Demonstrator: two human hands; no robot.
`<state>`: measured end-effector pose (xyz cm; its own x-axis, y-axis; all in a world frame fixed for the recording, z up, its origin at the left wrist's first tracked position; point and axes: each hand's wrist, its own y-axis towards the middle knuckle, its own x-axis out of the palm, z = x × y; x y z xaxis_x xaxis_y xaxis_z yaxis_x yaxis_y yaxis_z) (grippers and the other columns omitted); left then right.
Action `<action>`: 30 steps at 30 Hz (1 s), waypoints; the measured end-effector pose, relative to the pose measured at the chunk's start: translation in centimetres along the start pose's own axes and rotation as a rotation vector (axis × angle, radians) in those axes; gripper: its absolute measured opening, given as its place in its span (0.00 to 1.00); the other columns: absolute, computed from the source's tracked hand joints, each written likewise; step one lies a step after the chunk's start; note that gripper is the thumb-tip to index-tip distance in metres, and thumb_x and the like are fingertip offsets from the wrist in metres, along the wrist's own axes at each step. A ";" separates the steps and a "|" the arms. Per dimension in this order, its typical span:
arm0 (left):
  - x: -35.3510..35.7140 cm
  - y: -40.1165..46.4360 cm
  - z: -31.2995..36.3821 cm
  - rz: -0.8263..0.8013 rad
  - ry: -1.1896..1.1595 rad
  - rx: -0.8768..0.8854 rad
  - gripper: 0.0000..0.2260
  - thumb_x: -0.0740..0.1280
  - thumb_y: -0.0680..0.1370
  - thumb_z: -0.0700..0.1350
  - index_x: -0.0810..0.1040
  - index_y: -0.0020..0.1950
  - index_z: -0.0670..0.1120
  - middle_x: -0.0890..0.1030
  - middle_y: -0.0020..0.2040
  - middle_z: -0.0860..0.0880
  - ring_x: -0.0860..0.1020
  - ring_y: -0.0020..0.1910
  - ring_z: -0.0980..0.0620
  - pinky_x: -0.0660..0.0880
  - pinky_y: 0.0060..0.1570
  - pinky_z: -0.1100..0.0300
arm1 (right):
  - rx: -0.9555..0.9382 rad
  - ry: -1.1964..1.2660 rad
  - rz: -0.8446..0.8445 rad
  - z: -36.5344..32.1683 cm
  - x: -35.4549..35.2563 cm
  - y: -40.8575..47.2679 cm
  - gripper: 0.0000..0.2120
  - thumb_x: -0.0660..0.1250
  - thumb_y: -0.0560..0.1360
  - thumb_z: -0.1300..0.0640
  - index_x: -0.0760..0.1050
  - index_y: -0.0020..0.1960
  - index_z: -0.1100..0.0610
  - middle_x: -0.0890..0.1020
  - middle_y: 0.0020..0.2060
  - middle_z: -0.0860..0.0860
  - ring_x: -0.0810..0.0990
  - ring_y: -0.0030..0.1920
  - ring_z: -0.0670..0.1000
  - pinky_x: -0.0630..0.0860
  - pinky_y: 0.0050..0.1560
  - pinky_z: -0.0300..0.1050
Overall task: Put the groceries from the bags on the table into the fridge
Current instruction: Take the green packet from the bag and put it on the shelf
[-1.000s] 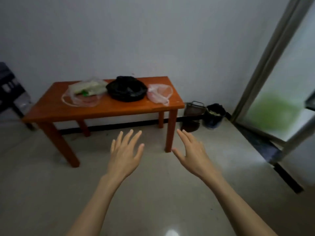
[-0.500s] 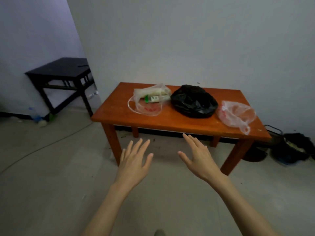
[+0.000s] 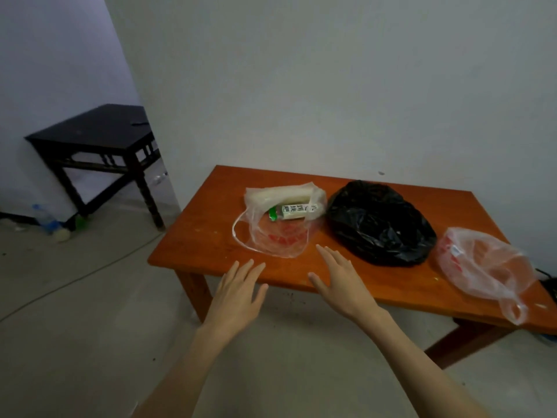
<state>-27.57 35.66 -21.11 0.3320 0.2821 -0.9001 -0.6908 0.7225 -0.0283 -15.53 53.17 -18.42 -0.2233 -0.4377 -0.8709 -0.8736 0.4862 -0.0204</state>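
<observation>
Standing against a white wall, the orange table [image 3: 205, 254] bears three bags; both hands spread, empty.

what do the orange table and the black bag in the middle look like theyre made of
Table: likely wood with a smooth orange-brown varnish or paint; it shows a faint sheen and small scuffs. Black bag: thin opaque plastic film, crinkled with glossy highlights.

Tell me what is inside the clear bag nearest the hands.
The clear bag shows pale wrapped packages and a labelled packet with a green end. Red print on the bag hides its lower part; anything beneath the packages cannot be seen.
</observation>
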 end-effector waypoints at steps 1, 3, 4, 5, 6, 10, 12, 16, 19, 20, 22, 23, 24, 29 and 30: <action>0.3 1.6 -0.6 -0.024 0.011 0.011 0.23 0.55 0.81 0.54 0.57 0.75 0.53 0.56 0.76 0.50 0.50 0.76 0.48 0.51 0.74 0.52 | 0.004 0.001 -0.006 0.1 0.7 1.6 0.29 0.57 0.79 0.47 0.51 0.76 0.52 0.56 0.75 0.53 0.52 0.76 0.53 0.50 0.74 0.51; 1.1 4.9 -1.7 -0.068 0.028 0.039 0.23 0.54 0.81 0.53 0.56 0.76 0.52 0.56 0.77 0.50 0.50 0.76 0.48 0.50 0.73 0.53 | 0.022 -0.001 -0.016 0.5 2.3 4.7 0.27 0.57 0.80 0.49 0.52 0.76 0.52 0.57 0.75 0.53 0.52 0.76 0.52 0.51 0.74 0.50; 1.5 6.6 -2.3 -0.084 0.033 0.055 0.22 0.54 0.81 0.52 0.56 0.76 0.52 0.56 0.77 0.51 0.50 0.76 0.49 0.50 0.73 0.53 | 0.035 -0.002 -0.020 0.8 3.2 6.3 0.27 0.56 0.80 0.50 0.52 0.76 0.52 0.58 0.75 0.53 0.52 0.75 0.52 0.52 0.75 0.50; 2.0 8.3 -3.0 -0.092 0.040 0.076 0.22 0.54 0.82 0.52 0.56 0.76 0.52 0.55 0.77 0.52 0.50 0.76 0.49 0.50 0.73 0.53 | 0.048 -0.004 -0.022 1.3 4.2 7.8 0.26 0.56 0.80 0.50 0.53 0.76 0.52 0.58 0.75 0.52 0.52 0.75 0.51 0.53 0.75 0.50; 2.5 10.0 -3.9 -0.098 0.046 0.099 0.22 0.54 0.82 0.51 0.56 0.75 0.52 0.55 0.76 0.52 0.50 0.76 0.50 0.50 0.73 0.54 | 0.060 -0.007 -0.026 1.7 5.2 9.4 0.26 0.56 0.80 0.51 0.53 0.76 0.53 0.58 0.75 0.52 0.53 0.75 0.51 0.53 0.74 0.50; 4.1 16.5 -7.4 -0.180 0.093 0.178 0.22 0.53 0.82 0.50 0.56 0.75 0.50 0.57 0.76 0.51 0.52 0.75 0.51 0.52 0.73 0.55 | 0.128 0.042 -0.077 2.8 9.6 15.0 0.25 0.56 0.80 0.53 0.55 0.75 0.53 0.57 0.75 0.53 0.53 0.75 0.52 0.54 0.74 0.50; 4.6 19.0 -8.5 -0.220 0.092 0.219 0.22 0.54 0.82 0.49 0.56 0.76 0.49 0.57 0.76 0.49 0.52 0.75 0.50 0.51 0.73 0.56 | 0.144 0.064 -0.098 3.0 11.7 17.4 0.25 0.57 0.80 0.53 0.56 0.75 0.53 0.55 0.76 0.54 0.54 0.75 0.53 0.55 0.74 0.49; 6.4 23.3 -8.6 -0.223 0.135 0.314 0.23 0.53 0.82 0.46 0.54 0.76 0.45 0.55 0.76 0.46 0.51 0.76 0.49 0.47 0.73 0.57 | 0.177 0.040 -0.084 4.1 14.8 21.6 0.26 0.56 0.80 0.53 0.53 0.76 0.54 0.51 0.76 0.54 0.49 0.76 0.54 0.52 0.74 0.47; 9.0 26.2 -8.0 -0.268 0.229 0.379 0.24 0.51 0.82 0.49 0.49 0.77 0.44 0.49 0.78 0.46 0.46 0.76 0.48 0.44 0.73 0.54 | 0.191 -0.060 -0.115 5.7 16.9 23.7 0.27 0.53 0.81 0.50 0.48 0.77 0.54 0.46 0.76 0.55 0.42 0.76 0.55 0.39 0.73 0.48; 9.9 27.3 -7.9 -0.294 0.238 0.376 0.25 0.50 0.82 0.49 0.48 0.77 0.43 0.46 0.78 0.45 0.44 0.76 0.48 0.44 0.73 0.53 | 0.199 -0.083 -0.138 6.4 17.5 24.0 0.27 0.51 0.81 0.48 0.47 0.77 0.53 0.45 0.76 0.55 0.40 0.76 0.55 0.38 0.72 0.49; 11.6 29.6 -7.8 -0.327 0.248 0.326 0.26 0.51 0.82 0.46 0.44 0.76 0.42 0.42 0.77 0.44 0.41 0.76 0.46 0.45 0.74 0.51 | 0.234 -0.125 -0.203 7.8 18.8 24.0 0.28 0.48 0.81 0.46 0.44 0.77 0.53 0.42 0.76 0.55 0.38 0.76 0.54 0.37 0.73 0.50; 12.3 30.7 -7.8 -0.331 0.251 0.290 0.27 0.52 0.82 0.44 0.42 0.76 0.41 0.40 0.77 0.43 0.39 0.75 0.45 0.46 0.74 0.50 | 0.238 -0.150 -0.234 8.4 19.3 23.8 0.28 0.47 0.81 0.46 0.43 0.77 0.53 0.41 0.76 0.54 0.38 0.76 0.53 0.37 0.73 0.49; 12.8 31.7 -7.6 -0.329 0.252 0.251 0.27 0.52 0.81 0.42 0.41 0.76 0.41 0.39 0.77 0.41 0.38 0.75 0.44 0.46 0.74 0.49 | 0.225 -0.168 -0.246 8.9 19.7 23.4 0.28 0.45 0.81 0.44 0.43 0.77 0.54 0.41 0.76 0.55 0.37 0.75 0.53 0.36 0.72 0.48; 13.7 36.5 -5.8 -0.267 0.272 0.106 0.37 0.59 0.76 0.33 0.36 0.74 0.37 0.35 0.75 0.37 0.36 0.74 0.41 0.43 0.74 0.47 | 0.146 -0.134 -0.180 10.6 20.4 22.9 0.36 0.34 0.72 0.40 0.49 0.76 0.54 0.47 0.76 0.55 0.41 0.75 0.52 0.36 0.71 0.45; 14.0 37.3 -5.6 -0.264 0.275 0.070 0.38 0.61 0.75 0.33 0.36 0.74 0.37 0.36 0.75 0.37 0.38 0.75 0.40 0.43 0.74 0.47 | 0.138 -0.128 -0.169 10.8 20.4 23.0 0.35 0.36 0.73 0.41 0.51 0.76 0.54 0.49 0.76 0.55 0.44 0.76 0.54 0.37 0.72 0.46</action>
<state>-52.26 62.99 -37.21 0.3009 -0.0920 -0.9492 -0.5558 0.7919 -0.2529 -35.46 63.58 -41.96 -0.0147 -0.4262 -0.9045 -0.8247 0.5167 -0.2301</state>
